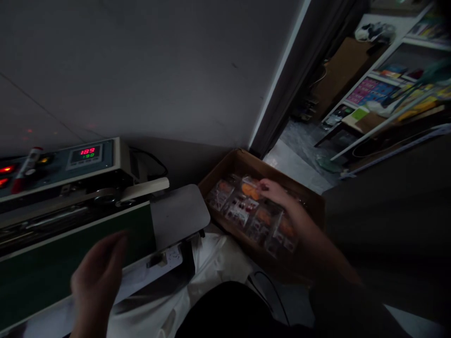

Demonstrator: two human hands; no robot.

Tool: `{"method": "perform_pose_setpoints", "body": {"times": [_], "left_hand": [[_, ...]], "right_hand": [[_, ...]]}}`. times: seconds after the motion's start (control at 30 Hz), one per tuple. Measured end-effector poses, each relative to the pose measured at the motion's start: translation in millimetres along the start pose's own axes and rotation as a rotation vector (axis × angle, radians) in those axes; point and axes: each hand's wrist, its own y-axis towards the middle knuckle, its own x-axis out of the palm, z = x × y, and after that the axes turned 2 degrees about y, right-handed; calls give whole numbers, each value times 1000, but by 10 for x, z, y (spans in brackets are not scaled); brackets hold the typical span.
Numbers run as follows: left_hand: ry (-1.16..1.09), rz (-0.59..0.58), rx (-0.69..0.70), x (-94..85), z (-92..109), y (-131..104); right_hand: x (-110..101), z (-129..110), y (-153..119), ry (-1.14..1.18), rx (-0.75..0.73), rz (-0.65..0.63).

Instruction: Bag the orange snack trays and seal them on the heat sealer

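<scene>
Head cam: right hand (275, 192) pinching a packet (250, 189) near the box (243, 162)'s far edge; left hand (99, 270) over green belt (52, 253), can't tell its grip.

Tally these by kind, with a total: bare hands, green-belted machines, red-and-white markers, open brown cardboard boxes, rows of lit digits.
Bare left hand and right hand: 2
Green-belted machine: 1
Red-and-white marker: 1
Open brown cardboard box: 1
Red digit row and green digit row: 2
Total: 7
Clear packets in the box: too dim and crowded to count.
</scene>
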Motion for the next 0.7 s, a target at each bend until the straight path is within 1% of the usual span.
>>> {"method": "perform_pose_setpoints", "body": {"times": [0.03,0.07,0.13,0.17,0.2,0.23,0.27,0.3,0.33,0.37,0.43,0.5,0.53,0.57,0.6,0.63,0.67,0.7], "left_hand": [[-66,-69,16,68,186,87],[-146,-178,76,147,396,173],[-339,-356,273,322,845,325],[-441,-411,368,408,1058,386],[-539,-466,449,484,1245,435],[-636,-549,483,544,1393,472],[-733,-627,464,583,1491,495],[-813,-699,413,599,1537,504],[-881,-751,335,593,1531,500],[-936,-789,251,568,1480,483],[-1019,-834,128,478,1285,418],[-1079,-821,50,372,1050,332],[-1094,-797,13,324,942,289],[-1108,-750,-30,284,845,248],[-1125,-690,-85,252,761,211],[-1146,-633,-154,228,688,178],[-1169,-582,-229,212,626,149],[-1192,-537,-302,202,570,123]], "right_hand": [[-217,-235,-71,-6,-81,17],[-419,-505,-153,-33,-161,24],[-722,-1105,-331,-106,-288,24],[-805,-1407,-416,-109,-342,24],[-841,-1689,-490,-85,-393,8],[-833,-1941,-547,-39,-439,0],[-792,-2155,-583,18,-481,-3],[-726,-2329,-596,73,-519,3],[-644,-2465,-586,119,-551,18],[-551,-2571,-554,153,-578,28],[-348,-2717,-446,197,-633,3],[-127,-2814,-315,225,-717,-79],[-10,-2848,-251,235,-765,-120],[109,-2870,-190,254,-804,-135],[231,-2876,-135,299,-824,-106],[357,-2863,-86,381,-809,-40],[488,-2828,-45,494,-745,32],[626,-2771,-14,618,-632,72]]}}
